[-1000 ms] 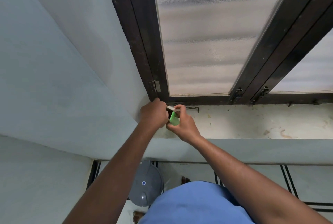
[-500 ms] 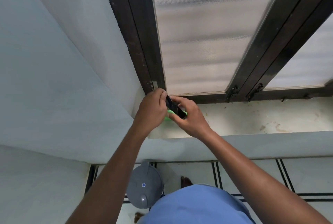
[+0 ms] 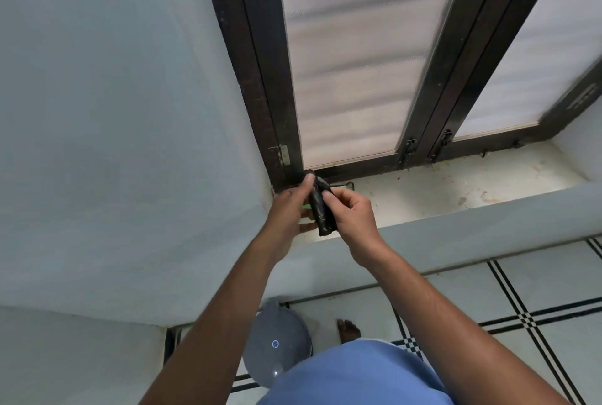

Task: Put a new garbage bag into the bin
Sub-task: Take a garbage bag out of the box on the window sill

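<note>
A black rolled-up garbage bag (image 3: 321, 212) is held over the left end of the window sill (image 3: 456, 189). My left hand (image 3: 291, 206) pinches its top end with thumb and fingers. My right hand (image 3: 353, 214) grips the roll from the right side. A green packet (image 3: 342, 187) lies on the sill behind the roll, mostly hidden by my hands. The grey bin (image 3: 277, 344) with its lid closed stands on the floor below, by the wall, partly hidden by my left arm and blue shirt.
A dark-framed window (image 3: 358, 56) with frosted panes rises above the stained sill. A pale wall (image 3: 114, 111) fills the left. The tiled floor (image 3: 488, 300) has black lines. My bare foot (image 3: 348, 329) stands right of the bin.
The black roll has come out of the green packet and now hangs free between both hands. The packet lies on the sill. Both hands have drawn back slightly from the window corner.
</note>
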A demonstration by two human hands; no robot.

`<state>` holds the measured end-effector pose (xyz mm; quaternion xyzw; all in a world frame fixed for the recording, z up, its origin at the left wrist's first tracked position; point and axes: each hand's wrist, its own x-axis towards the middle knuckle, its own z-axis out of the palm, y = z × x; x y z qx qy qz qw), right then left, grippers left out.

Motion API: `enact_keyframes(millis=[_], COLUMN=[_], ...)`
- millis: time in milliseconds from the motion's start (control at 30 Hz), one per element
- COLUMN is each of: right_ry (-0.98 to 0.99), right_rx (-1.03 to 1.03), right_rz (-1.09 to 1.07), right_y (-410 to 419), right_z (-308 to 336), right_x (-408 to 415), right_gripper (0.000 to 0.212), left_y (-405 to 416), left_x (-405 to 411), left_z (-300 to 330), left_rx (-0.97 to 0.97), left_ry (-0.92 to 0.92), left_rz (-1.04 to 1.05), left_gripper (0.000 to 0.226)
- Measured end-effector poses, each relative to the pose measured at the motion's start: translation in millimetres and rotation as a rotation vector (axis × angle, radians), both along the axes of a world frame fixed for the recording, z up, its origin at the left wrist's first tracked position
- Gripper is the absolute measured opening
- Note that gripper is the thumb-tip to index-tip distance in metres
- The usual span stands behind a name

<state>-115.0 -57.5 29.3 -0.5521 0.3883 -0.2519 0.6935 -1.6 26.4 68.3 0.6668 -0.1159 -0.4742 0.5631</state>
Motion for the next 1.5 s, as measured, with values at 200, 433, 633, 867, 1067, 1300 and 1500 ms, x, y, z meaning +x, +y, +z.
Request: enact_keyframes(millis=[200,433,633,867,1067,1300,1500], right_ry=[-0.058,-0.024,0.079,0.156,0.202,0.314,0.410], right_rx=[0.193,0.196,0.210,0.235,0.222,0.204,-0.428], right_rz=[-0.048,-0.075,-0.147,-0.186,-0.149,-0.068,-0.014], right_y=[21,21,0,-33,-64,-109,-117], right_z=[6,6,-6,-21,-30,-30,1], right_x=[-2,-10,-17,-18,-17,-23,-25], right_gripper=[0.028,0.021,0.019,0.019,0.019,0.018,0.047], left_y=[31,47,45,25,0,-21,-34], left_x=[-3,-1,-3,-7,-8,-4,-19], left_z=[-6,-18,-26,-29,-35,-47,-36], left_rx=[-0.051,-0.058,-0.070,-0.118,-0.080,-0.010,0.002], left_ry=[0.163,0.057,0.188,0.140,0.154,0.198,0.011], left_rz=[0.074,0.071,0.140,0.128,0.209,0.324,0.176], left_gripper=[0.039,0.038,0.032,0.028,0.037,0.034,0.031])
